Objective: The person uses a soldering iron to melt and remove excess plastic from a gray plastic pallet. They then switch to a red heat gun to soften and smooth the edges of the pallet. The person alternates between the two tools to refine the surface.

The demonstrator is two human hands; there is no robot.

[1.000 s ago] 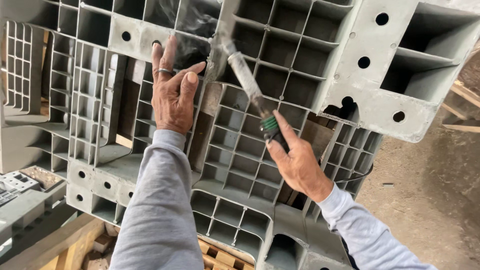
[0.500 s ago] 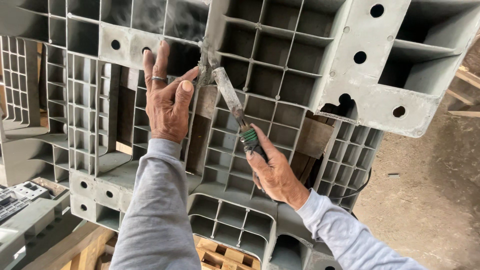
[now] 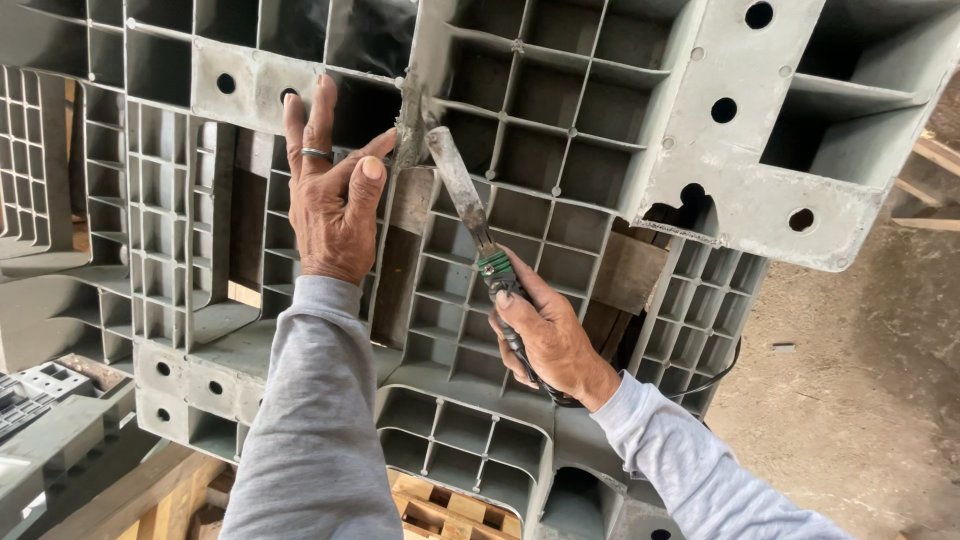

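A large grey plastic pallet [image 3: 560, 130] with a grid of ribs stands on edge in front of me. My left hand [image 3: 332, 195], a ring on one finger, presses flat against its ribs, the thumb next to a rough seam [image 3: 410, 125] in the plastic. My right hand [image 3: 545, 335] grips the dark handle of a corded flat-bladed tool [image 3: 462, 190]. The blade tip touches the seam just right of my left thumb.
More grey pallets [image 3: 45, 170] lean behind at the left. Wooden pallet boards [image 3: 440, 505] lie below, and wood pieces [image 3: 625, 270] show through the grid. Dirt floor [image 3: 860, 400] spreads at the right. The tool's black cord [image 3: 700, 385] loops past my right wrist.
The tool blade has moved left and up to the seam beside my left thumb. My left hand stays pressed on the pallet. The view has shifted slightly downward.
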